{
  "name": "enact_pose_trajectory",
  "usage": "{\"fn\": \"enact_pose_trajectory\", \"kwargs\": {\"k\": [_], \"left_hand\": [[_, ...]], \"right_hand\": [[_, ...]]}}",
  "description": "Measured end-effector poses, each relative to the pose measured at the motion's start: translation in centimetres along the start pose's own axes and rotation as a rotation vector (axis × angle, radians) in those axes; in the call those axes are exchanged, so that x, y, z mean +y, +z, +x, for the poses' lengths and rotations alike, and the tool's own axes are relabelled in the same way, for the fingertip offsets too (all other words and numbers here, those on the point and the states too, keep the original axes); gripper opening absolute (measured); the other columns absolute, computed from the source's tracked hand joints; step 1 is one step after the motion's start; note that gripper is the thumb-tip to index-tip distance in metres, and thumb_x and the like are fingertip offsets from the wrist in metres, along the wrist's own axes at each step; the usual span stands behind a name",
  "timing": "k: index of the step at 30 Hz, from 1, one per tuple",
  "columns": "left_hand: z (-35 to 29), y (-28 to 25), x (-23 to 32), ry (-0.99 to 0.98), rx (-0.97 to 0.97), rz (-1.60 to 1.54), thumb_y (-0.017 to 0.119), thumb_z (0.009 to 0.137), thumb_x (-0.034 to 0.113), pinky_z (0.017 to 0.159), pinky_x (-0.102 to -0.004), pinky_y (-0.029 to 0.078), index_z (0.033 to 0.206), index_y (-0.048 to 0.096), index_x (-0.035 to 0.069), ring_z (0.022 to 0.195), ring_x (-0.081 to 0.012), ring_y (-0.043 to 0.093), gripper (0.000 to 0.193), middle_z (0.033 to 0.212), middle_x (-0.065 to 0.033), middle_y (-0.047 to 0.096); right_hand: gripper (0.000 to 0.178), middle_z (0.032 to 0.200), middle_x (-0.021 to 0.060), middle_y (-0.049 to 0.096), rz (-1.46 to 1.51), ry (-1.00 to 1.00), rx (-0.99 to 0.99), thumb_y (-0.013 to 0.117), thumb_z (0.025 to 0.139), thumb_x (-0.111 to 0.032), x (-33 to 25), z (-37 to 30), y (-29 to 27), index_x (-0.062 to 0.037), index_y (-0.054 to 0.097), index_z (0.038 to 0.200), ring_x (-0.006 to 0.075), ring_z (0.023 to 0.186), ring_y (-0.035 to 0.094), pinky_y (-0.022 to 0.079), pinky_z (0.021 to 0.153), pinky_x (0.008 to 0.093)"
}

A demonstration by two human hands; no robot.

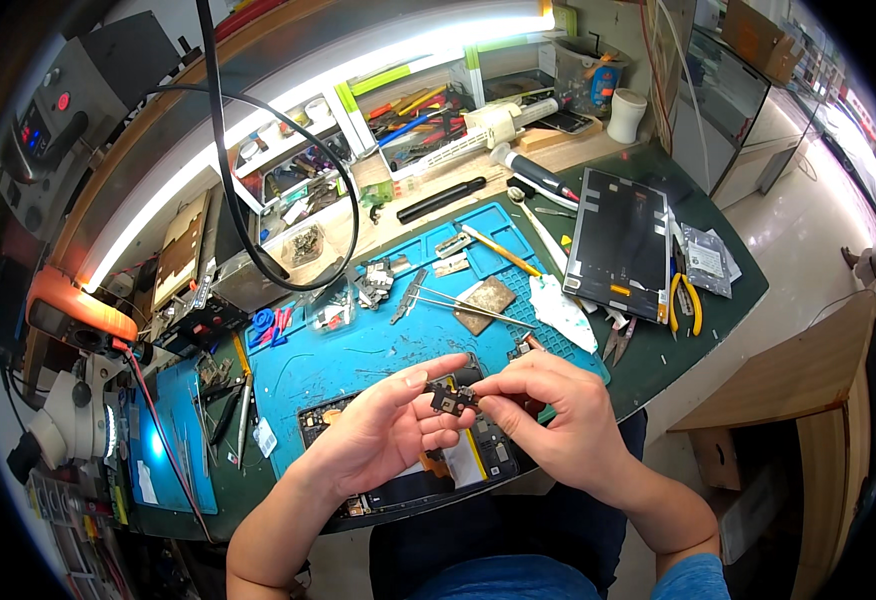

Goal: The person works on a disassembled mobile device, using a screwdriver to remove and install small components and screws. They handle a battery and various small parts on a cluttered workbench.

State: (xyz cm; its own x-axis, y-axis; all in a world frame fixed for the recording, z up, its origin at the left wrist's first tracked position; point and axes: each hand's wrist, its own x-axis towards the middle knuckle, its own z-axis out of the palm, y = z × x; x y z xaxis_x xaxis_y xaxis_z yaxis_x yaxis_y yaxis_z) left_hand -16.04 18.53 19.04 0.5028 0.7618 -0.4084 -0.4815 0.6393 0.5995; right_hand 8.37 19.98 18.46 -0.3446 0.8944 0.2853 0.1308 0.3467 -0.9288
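Note:
Between the fingers and thumb of my right hand (558, 415) is a small black electronic part (452, 399) with metal-coloured patches, held by its right end. My left hand (383, 430) is palm up just left of it, thumb stretched out and fingers slightly bent. Its fingertips lie close under the part; whether they touch it I cannot tell. Beneath both hands an opened tablet-like device (503, 455) lies at the mat's near edge, partly covered by them. A pale flat battery-like piece with a yellow edge (466, 458) shows inside it.
On the blue mat (308, 365) lie tweezers (473, 306), a metal block (485, 304) and a brush (501, 250). Right of it are a dark screen panel (620, 240) and yellow-handled pliers (686, 303). A black cable (220, 150) hangs at the upper left, near an orange meter (83, 305).

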Motion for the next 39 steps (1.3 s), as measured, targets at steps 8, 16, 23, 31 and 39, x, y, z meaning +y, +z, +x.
{"fn": "enact_pose_trajectory", "kwargs": {"k": [8,16,23,31,39], "left_hand": [[-0.1,0.4,0.0,-0.017,0.019,-0.02,0.059,0.114,0.034,0.102,-0.0351,0.059,0.168,0.033,0.001,0.117,-0.0219,0.071,0.069,0.133,-0.0185,0.069],[-0.1,1.3,0.1,-0.005,0.08,0.004,0.061,0.112,0.035,0.101,-0.0327,0.06,0.167,0.036,-0.001,0.112,-0.0209,0.072,0.071,0.128,-0.0192,0.07],[-0.1,1.3,0.1,0.011,0.095,0.016,0.062,0.111,0.036,0.101,-0.0325,0.061,0.167,0.036,-0.003,0.113,-0.021,0.072,0.073,0.128,-0.0195,0.069],[0.0,0.4,-0.1,0.012,0.017,-0.013,0.056,0.115,0.033,0.111,-0.0383,0.059,0.167,0.03,-0.003,0.127,-0.0277,0.07,0.068,0.141,-0.0243,0.065],[-0.3,1.0,0.3,0.007,0.01,0.045,0.058,0.114,0.034,0.11,-0.0398,0.059,0.167,0.03,-0.002,0.128,-0.0311,0.07,0.07,0.143,-0.0259,0.063]], "right_hand": [[0.014,0.097,0.0076,0.074,-0.014,-0.004,-0.002,0.078,0.098,-0.008,-0.1,0.0,-0.1,-0.0022,0.08,0.111,0.0172,0.076,0.069,0.054,0.065,0.0301],[0.014,0.097,0.0076,0.074,-0.025,0.001,-0.004,0.078,0.099,-0.009,-0.2,0.1,-0.1,-0.0024,0.08,0.112,0.0173,0.076,0.069,0.054,0.065,0.03],[0.014,0.097,0.0078,0.074,-0.033,0.007,-0.015,0.078,0.099,-0.009,-0.2,0.2,-0.2,-0.0024,0.08,0.112,0.0179,0.077,0.069,0.053,0.065,0.0305],[0.013,0.097,0.0074,0.073,-0.027,-0.022,0.0,0.078,0.098,-0.007,-0.1,0.1,-0.2,-0.0025,0.079,0.111,0.0176,0.077,0.068,0.054,0.065,0.0306],[0.014,0.096,0.007,0.073,-0.039,-0.036,-0.009,0.078,0.098,-0.007,-0.2,0.0,-0.5,-0.0031,0.079,0.112,0.0172,0.076,0.068,0.054,0.065,0.0303]]}}
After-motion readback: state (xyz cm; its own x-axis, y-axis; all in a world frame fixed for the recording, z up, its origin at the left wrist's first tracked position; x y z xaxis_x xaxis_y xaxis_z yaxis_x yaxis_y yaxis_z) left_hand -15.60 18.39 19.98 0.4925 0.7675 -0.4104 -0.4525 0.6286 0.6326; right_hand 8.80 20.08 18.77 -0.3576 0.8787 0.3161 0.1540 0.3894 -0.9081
